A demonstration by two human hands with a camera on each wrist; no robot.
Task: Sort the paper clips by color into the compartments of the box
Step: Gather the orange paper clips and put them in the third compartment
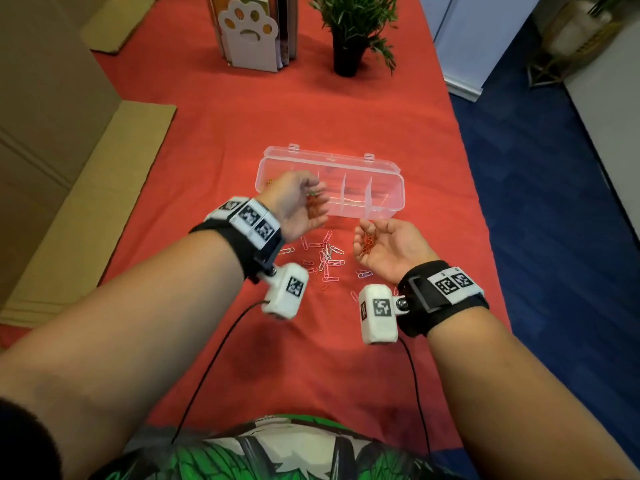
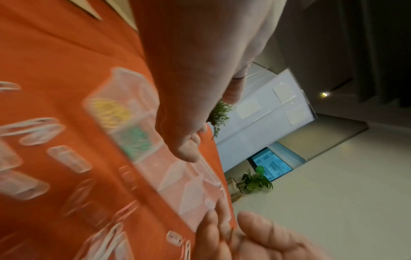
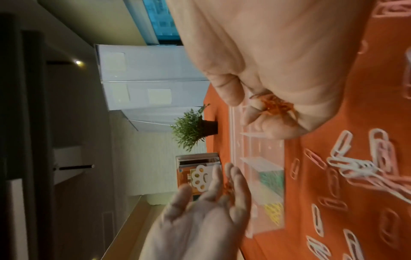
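The clear compartment box point(image 1: 381, 188) lies open on the red cloth, with yellow clips point(image 3: 274, 212) in its end compartment and green clips point(image 3: 271, 178) in the one beside it. My left hand point(image 1: 317, 200) hovers over the box's left part, blurred, fingers point(image 3: 239, 183) nearly straight with a few red clips point(image 3: 227, 188) among them. My right hand point(image 1: 369, 237) is palm up just in front of the box, its fingers curled round a bunch of red clips point(image 1: 367, 244). White and pink clips point(image 1: 327, 259) lie scattered on the cloth between my wrists.
A potted plant point(image 1: 349, 36) and a paw-shaped book stand point(image 1: 251, 36) sit at the table's far end. Flat cardboard point(image 1: 86, 209) lies along the left edge. The table's right edge drops to blue floor point(image 1: 554, 220).
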